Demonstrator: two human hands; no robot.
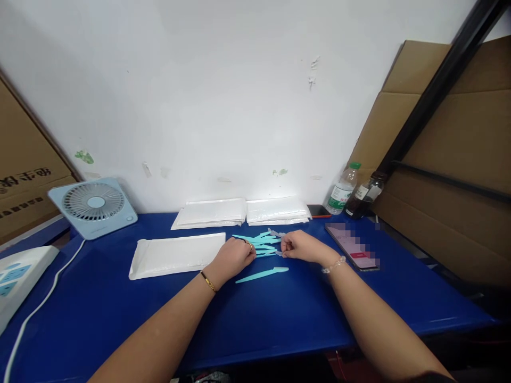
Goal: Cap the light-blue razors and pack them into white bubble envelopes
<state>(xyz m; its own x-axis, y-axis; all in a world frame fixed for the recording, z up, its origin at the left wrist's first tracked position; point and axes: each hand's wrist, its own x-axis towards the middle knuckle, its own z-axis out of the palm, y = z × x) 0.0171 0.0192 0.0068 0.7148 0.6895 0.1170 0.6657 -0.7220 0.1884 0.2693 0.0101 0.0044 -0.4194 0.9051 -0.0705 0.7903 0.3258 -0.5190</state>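
Head view: my two hands at a heap of thin teal sticks (pixel 260 241) on the blue table (pixel 259 319).
My left hand (pixel 238 252) has its fingers curled together over the heap's left side, and my right hand (pixel 293 246) draws thumb and fingertips in at the pale ends; I cannot tell whether either pinches a stick. They look like smooth plastic, so I judge them light, fairly stiff, a little slippery and easy to snap if bent (the slim necks especially); the plain handle seems the best place to hold. One loose stick (pixel 261 275) lies nearer me, tapered to one end, broader at the other. Beside my left hand lies a flat white pouch (pixel 175 256), glossy and slightly wrinkled.
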